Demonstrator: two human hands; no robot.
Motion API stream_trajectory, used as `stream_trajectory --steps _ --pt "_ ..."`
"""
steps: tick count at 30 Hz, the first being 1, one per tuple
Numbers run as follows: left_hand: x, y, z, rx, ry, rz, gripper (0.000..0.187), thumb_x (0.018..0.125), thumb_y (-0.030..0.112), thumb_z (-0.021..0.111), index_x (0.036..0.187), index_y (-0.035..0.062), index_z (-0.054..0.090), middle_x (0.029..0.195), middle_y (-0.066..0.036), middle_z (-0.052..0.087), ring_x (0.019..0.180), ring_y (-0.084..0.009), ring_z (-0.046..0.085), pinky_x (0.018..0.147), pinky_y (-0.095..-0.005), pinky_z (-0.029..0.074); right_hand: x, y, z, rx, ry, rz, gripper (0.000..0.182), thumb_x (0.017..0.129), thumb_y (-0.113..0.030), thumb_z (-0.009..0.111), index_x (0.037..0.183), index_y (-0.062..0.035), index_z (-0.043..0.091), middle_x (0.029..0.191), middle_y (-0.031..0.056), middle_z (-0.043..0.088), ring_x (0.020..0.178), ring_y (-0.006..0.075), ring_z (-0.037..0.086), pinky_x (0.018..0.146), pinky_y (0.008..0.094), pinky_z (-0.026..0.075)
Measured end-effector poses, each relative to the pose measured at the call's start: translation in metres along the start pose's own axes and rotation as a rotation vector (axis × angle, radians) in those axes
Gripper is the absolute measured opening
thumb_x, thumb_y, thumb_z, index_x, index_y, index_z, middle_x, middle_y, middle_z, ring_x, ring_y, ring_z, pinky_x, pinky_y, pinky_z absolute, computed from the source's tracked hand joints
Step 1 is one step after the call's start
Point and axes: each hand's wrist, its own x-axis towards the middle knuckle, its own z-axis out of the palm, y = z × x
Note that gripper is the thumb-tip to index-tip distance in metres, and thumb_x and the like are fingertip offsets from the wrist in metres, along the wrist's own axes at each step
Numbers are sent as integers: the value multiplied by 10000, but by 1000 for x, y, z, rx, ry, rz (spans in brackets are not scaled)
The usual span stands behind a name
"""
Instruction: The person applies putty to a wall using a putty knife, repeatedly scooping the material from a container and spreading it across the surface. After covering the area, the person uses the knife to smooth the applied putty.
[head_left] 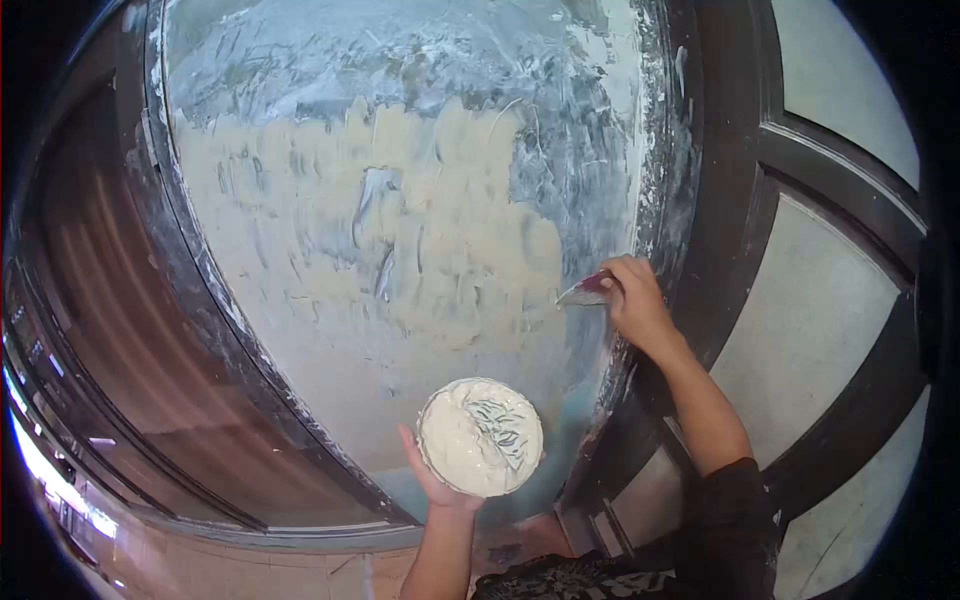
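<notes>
In my right hand (637, 295) is a putty knife (585, 291) with a dark red handle, its blade angled toward the wall (400, 60). Whether the blade touches the surface I cannot tell. My left hand (440, 485) supports a round container of cream putty (455, 435) from below and the side, low in front of the wall. Streaks mark the putty's surface on its right half. A broad, uneven layer of cream putty (450, 250) covers the wall's middle, with bluish-grey patches showing through. The bare bluish-grey surface lies above it and to its right.
A dark wooden frame with pale panels (815, 290) stands along the right. To the left is a dark-framed brown panel (130, 270). Below lies a tiled floor (260, 570), and a white-splattered dark trim strip (225, 300) borders the wall's left edge.
</notes>
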Motion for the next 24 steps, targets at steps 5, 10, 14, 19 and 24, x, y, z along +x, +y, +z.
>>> stream_trajectory --steps 5,10,14,19,24 --pt "3 1 -10 59 -5 46 982 898 850 296 1519 100 419 1502 -190 483 1265 -496 531 932 -820 419 -2 -1 -3 23 -2 10 190 884 50 618 1070 11 623 1028 161 634 1016 385 550 911 430 447" --pt "2 2 -2 -9 -55 20 976 904 843 304 1521 95 414 1501 -188 483 1275 -482 527 933 -824 415 2 -1 4 10 -34 -5 218 871 69 620 1073 -11 626 1009 161 623 966 397 536 885 445 444" --pt "2 2 -4 -49 -27 -5 993 902 852 273 1538 99 387 1516 -182 464 1307 -465 505 975 -790 410 12 -1 -3 29 73 -19 212 874 71 615 1071 -5 627 1002 167 617 971 398 538 884 443 443" --pt "4 4 -8 23 -136 -3 992 905 851 254 1557 111 359 1534 -171 442 1343 -448 478 1020 -746 413 -3 2 4 29 -63 -9 250 867 80 618 1098 -15 634 1030 173 623 962 391 545 884 445 450" --pt "7 3 -6 39 -3 34 984 896 852 299 1520 102 427 1513 -183 475 1289 -478 518 941 -823 404 10 3 4 28 53 -31 259 848 92 621 1084 -14 628 1019 174 619 957 400 542 867 453 453"
